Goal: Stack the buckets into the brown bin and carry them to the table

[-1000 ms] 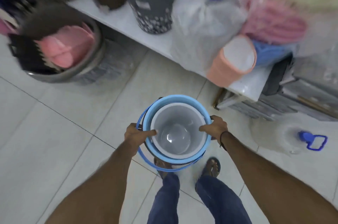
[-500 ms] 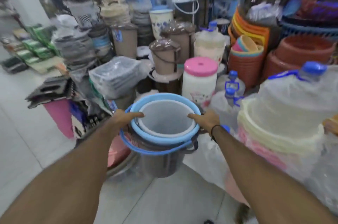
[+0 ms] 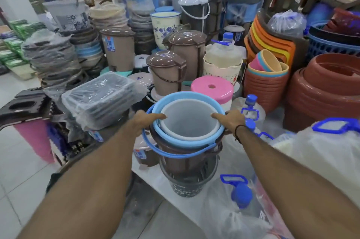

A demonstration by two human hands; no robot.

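Note:
I hold a nested stack in front of me. A pale grey bucket (image 3: 188,121) sits inside a light blue bucket (image 3: 175,96), and both sit inside the brown bin (image 3: 175,162). The blue bucket's handle (image 3: 175,154) hangs down over the front. My left hand (image 3: 145,121) grips the stack's left rim, thumb pointing inward. My right hand (image 3: 231,120) grips the right rim the same way. The stack is over the white table (image 3: 153,177), directly above a dark grey speckled bin (image 3: 187,187); whether they touch is hidden.
Shop goods crowd the table: plastic-wrapped trays (image 3: 99,98) on the left, brown lidded bins (image 3: 165,71) and a pink-topped stool (image 3: 212,89) behind, terracotta pots (image 3: 327,90) on the right, and wrapped water jugs with blue caps (image 3: 241,194) in front on the right. Tiled floor lies to the left.
My view has lifted from the floor to the table. The stack, held in both hands throughout, has moved forward and now hangs over the table's dark grey bin.

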